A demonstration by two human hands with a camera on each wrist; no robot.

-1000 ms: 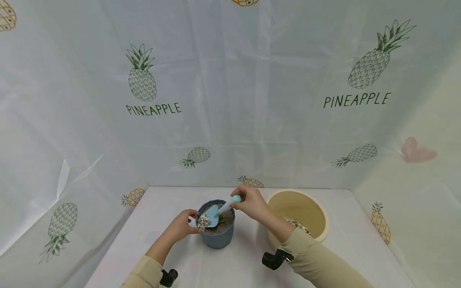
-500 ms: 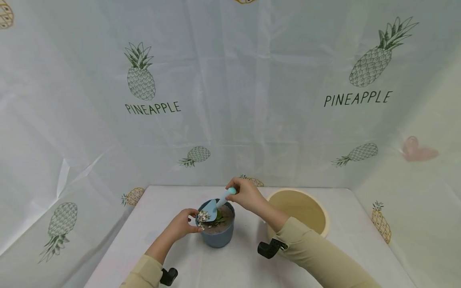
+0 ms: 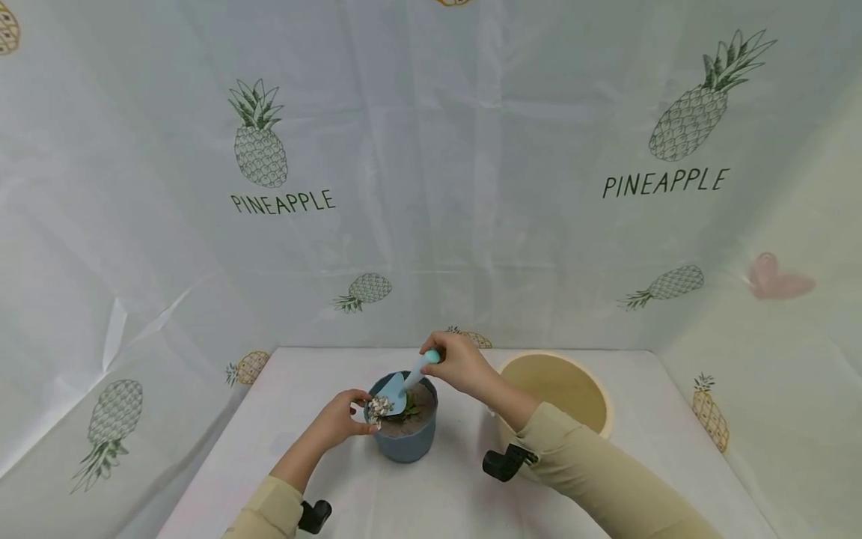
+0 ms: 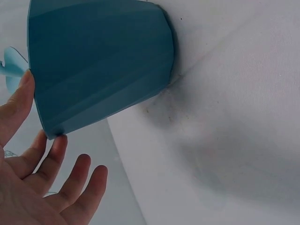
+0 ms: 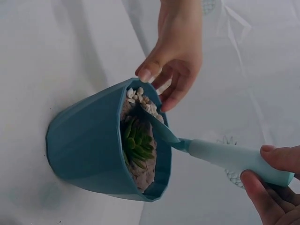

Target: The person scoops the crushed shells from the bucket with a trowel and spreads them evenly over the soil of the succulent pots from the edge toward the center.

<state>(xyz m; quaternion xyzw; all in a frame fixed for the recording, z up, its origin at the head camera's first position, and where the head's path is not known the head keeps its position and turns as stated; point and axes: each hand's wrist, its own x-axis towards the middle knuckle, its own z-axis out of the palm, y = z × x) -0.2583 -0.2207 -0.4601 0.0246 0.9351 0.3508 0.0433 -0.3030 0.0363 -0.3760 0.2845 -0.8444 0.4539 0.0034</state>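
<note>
My right hand (image 3: 465, 367) pinches the end of a small light-blue trowel's handle (image 5: 225, 157), with the blade tilted down into a blue plant pot (image 3: 405, 448). Pale pebbles (image 5: 137, 95) lie at the blade's tip, inside the pot's left side. A green succulent (image 5: 136, 143) grows in the soil beside the blade. My left hand (image 3: 340, 418) holds the pot's rim at the left, thumb and front fingers spread along it. In the left wrist view, its other fingers (image 4: 91, 187) stand off the pot wall.
A large cream tub (image 3: 589, 385) stands right of the pot, partly behind my right forearm. The white tabletop (image 3: 431, 509) is bounded by a pineapple-print cloth (image 3: 431, 187) at the back and sides.
The trowel and my right hand have shifted slightly up and left, uncovering more of the succulent. The pebbles now rest in the pot's left side. My left hand stays at the rim.
</note>
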